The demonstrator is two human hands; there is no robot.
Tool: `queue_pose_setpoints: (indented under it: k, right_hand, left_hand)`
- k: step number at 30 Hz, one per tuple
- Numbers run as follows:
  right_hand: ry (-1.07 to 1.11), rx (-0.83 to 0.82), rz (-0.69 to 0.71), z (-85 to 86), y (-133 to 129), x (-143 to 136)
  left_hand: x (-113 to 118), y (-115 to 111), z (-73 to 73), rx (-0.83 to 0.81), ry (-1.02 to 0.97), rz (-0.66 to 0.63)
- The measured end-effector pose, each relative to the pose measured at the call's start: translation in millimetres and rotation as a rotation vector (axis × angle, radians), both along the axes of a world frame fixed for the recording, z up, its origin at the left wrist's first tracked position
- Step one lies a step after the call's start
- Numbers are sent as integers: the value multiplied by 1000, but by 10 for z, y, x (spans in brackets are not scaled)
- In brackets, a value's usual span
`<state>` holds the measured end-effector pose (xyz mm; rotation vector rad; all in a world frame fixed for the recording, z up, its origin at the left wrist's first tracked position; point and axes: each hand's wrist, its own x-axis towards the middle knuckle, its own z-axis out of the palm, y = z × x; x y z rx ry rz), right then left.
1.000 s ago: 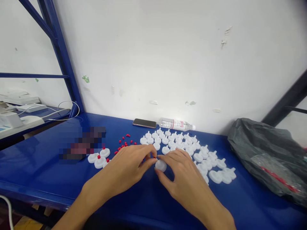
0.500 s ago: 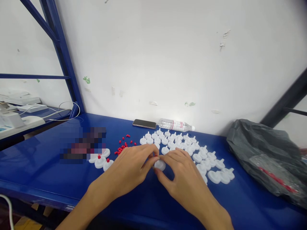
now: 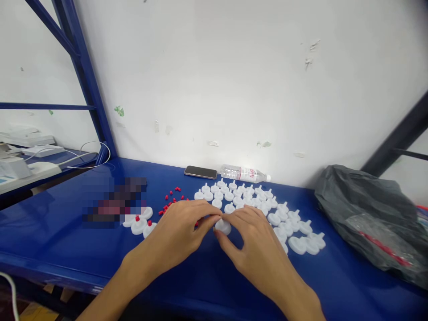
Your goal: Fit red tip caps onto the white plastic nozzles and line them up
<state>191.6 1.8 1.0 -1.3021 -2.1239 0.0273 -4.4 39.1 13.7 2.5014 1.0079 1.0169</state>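
Observation:
My right hand [image 3: 256,243] grips a round white cap [image 3: 223,227] between thumb and fingers, above the blue table [image 3: 187,281]. At the top of this cap, the thumb and index finger of my left hand [image 3: 180,227] are pinched together; what they hold is hidden. Small red pieces [image 3: 166,207] lie scattered beyond my left hand. Left of it stand white caps with red tips [image 3: 137,225]. Many white caps with bare spouts [image 3: 281,214] are spread behind and to the right of my right hand.
A phone [image 3: 200,172] and a clear bottle [image 3: 244,174] lie along the wall. On the right sits a dark plastic bag [image 3: 361,209]. A blurred-out dark item [image 3: 117,203] is at the left. Blue shelf posts [image 3: 90,84] frame the table.
My left thumb and index finger have closed flatter together over the held cap. The cap stays in my right hand, and the view has shifted slightly.

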Motion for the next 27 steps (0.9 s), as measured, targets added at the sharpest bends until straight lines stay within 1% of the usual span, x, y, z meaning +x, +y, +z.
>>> queue_pose_setpoints:
  k: [4, 10, 15, 20, 22, 24, 27]
  right_hand:
    - [-23, -7, 1, -2, -1, -5]
    - [-27, 28, 9, 4, -6, -8]
    - [7, 95, 3, -16, 0, -3]
    - [36, 223, -35, -44, 23, 24]
    - [39, 215, -24, -41, 28, 35]
    - [37, 170, -3, -40, 25, 40]
    - [30, 134, 16, -59, 18, 44]
  left_hand:
    - [-2, 8, 10, 43, -13, 37]
    - [-20, 4, 61, -13, 23, 45]
    - [-29, -22, 92, -93, 58, 75]
    - [-40, -36, 115, -154, 78, 87]
    - [-48, -34, 122, -163, 110, 75]
    - [-54, -34, 126, -163, 138, 51]
    - [-52, -41, 114, -182, 139, 3]
